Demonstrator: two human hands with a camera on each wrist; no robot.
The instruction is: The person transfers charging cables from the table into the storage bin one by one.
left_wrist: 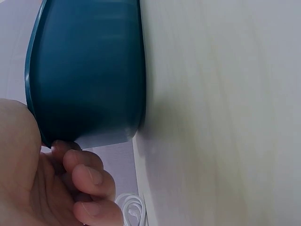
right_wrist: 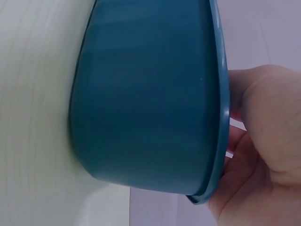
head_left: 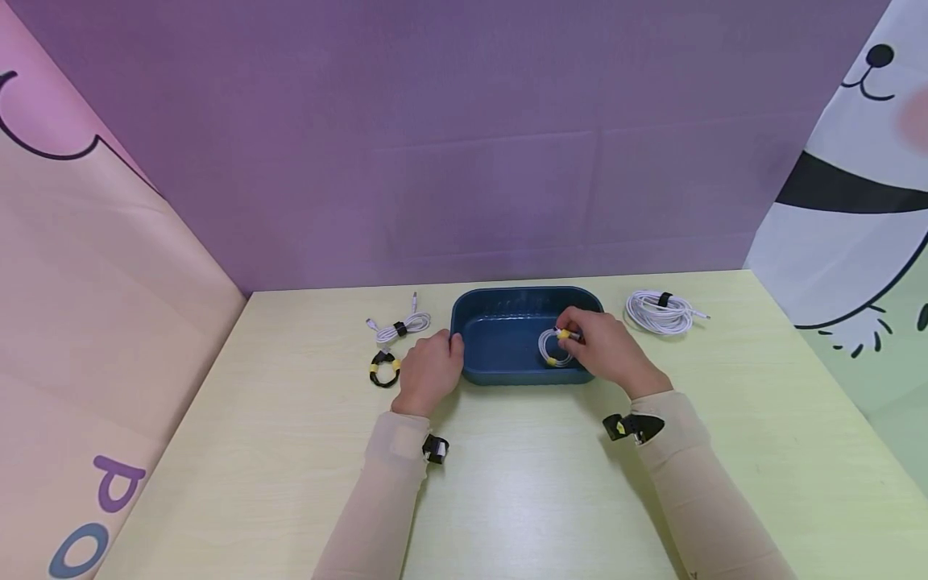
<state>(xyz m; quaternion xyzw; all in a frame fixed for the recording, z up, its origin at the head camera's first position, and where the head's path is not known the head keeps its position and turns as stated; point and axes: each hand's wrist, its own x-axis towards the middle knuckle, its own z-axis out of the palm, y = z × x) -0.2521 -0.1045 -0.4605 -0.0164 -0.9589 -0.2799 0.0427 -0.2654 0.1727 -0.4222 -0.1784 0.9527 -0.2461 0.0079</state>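
A dark blue plastic bin (head_left: 500, 342) stands at the back middle of the table. My left hand (head_left: 432, 366) grips its left rim, and in the left wrist view the fingers (left_wrist: 89, 181) curl outside the wall. Over the bin's right part, my right hand (head_left: 609, 346) pinches a small coiled white cable (head_left: 546, 348) with yellow bands. From the right wrist, the bin's wall (right_wrist: 150, 103) hides the cable and most fingertips behind it.
Left of the bin lie a white cable (head_left: 413, 322) tied with a black strap and a small black cable coil (head_left: 384, 370) with yellow bands. A larger white cable bundle (head_left: 661, 312) lies to the right. A purple cloth backdrop (head_left: 435, 161) rises behind the table.
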